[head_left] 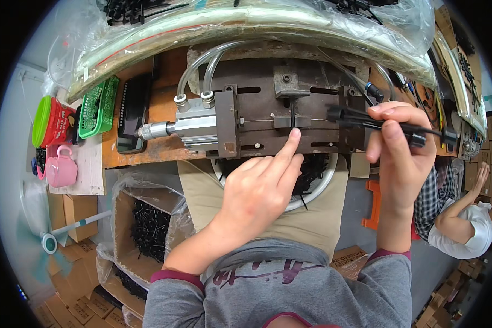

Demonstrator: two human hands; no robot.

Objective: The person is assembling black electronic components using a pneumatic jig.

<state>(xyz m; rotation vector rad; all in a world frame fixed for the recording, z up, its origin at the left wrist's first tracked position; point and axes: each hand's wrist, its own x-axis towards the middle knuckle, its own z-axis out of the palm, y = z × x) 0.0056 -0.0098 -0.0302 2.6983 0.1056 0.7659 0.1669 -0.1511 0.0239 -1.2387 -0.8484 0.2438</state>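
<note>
My left hand (pixel 263 188) reaches in with its index finger stretched out and the other fingers loosely bent. That fingertip rests at the lower end of a thin black part (pixel 293 116), which stands across a small metal block in the dark metal fixture (pixel 262 117). Above the part is a second block (pixel 287 82) with a hole in it. To the right, my right hand (pixel 403 139) is closed around a bundle of slender black plastic parts (pixel 361 117); their exact kind cannot be made out. The bundle's ends stick out on both sides of the fingers.
A pneumatic cylinder (pixel 198 127) with clear hoses (pixel 194 68) joins the fixture's left side. A white-rimmed bowl of black parts (pixel 311 197) sits on my lap. A green basket (pixel 98 106), pink mug (pixel 61 169) and lined box (pixel 147 229) lie left. Another person (pixel 459 224) sits right.
</note>
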